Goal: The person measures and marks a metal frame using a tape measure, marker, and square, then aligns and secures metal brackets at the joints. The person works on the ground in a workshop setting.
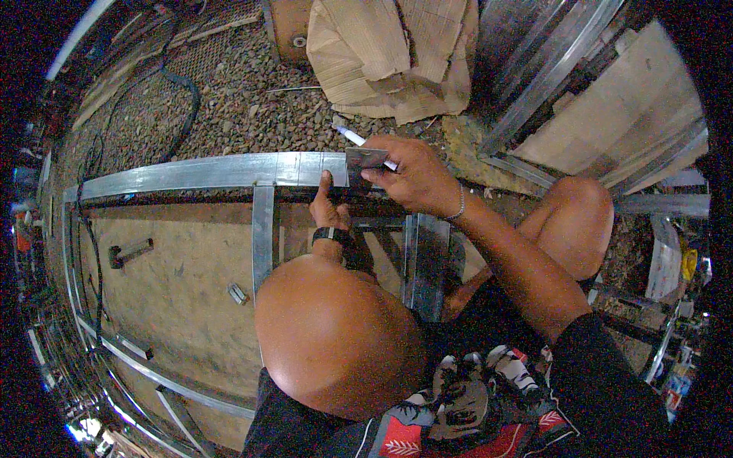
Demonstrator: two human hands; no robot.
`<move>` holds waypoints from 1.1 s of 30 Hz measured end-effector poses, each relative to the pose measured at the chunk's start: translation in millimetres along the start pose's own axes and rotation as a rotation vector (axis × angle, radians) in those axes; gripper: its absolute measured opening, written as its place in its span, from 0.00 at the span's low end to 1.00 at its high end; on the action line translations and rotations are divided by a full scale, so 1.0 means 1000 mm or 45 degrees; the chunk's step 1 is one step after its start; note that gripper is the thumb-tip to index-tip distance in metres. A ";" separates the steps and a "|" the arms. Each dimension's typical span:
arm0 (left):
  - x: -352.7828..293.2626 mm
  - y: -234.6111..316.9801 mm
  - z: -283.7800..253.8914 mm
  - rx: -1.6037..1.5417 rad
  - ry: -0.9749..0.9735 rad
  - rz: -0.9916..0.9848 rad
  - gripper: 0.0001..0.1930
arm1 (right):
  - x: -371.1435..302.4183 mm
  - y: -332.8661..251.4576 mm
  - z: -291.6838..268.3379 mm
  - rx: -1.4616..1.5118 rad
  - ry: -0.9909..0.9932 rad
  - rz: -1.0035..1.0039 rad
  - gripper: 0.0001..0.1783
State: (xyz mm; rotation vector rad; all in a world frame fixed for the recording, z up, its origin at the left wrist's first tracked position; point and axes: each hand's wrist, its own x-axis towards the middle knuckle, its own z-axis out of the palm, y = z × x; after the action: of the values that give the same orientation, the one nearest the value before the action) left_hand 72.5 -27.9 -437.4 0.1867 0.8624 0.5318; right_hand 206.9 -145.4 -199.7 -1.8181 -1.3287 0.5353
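Observation:
A long, silvery square metal tube runs across the upper middle, with thin dark lines drawn across it near its right end. My left hand grips that end from below, its thumb pressed on the face of the tube and its other fingers partly hidden. My right hand is closed around a small grey metal plate, which lies against the tube's end. A white marker also sits in this hand, its tip pointing up and left over the gravel.
Gravel with a black cable lies beyond the tube. Crumpled cardboard is at the top. A metal frame surrounds a brown board bearing a clamp-like tool and a short metal piece. More metal bars stand upper right.

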 end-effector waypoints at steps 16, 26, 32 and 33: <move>-0.012 0.011 0.003 0.314 0.275 -0.145 0.25 | -0.052 -0.018 -0.008 0.530 0.468 0.603 0.16; -0.008 0.008 0.000 0.123 0.109 -0.092 0.23 | -0.144 0.024 0.104 1.241 0.458 1.207 0.16; -0.012 0.003 0.010 0.119 0.195 -0.010 0.24 | -0.129 0.053 0.135 1.744 0.274 1.376 0.17; -0.011 0.002 0.010 0.106 0.212 -0.024 0.24 | -0.128 0.062 0.141 1.765 0.273 1.365 0.16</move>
State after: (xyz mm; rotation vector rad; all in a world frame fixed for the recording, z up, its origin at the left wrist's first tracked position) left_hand 73.6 -31.2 -423.3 0.2124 1.0489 0.4991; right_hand 95.1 -221.6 -346.9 -1.0932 0.3870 1.3094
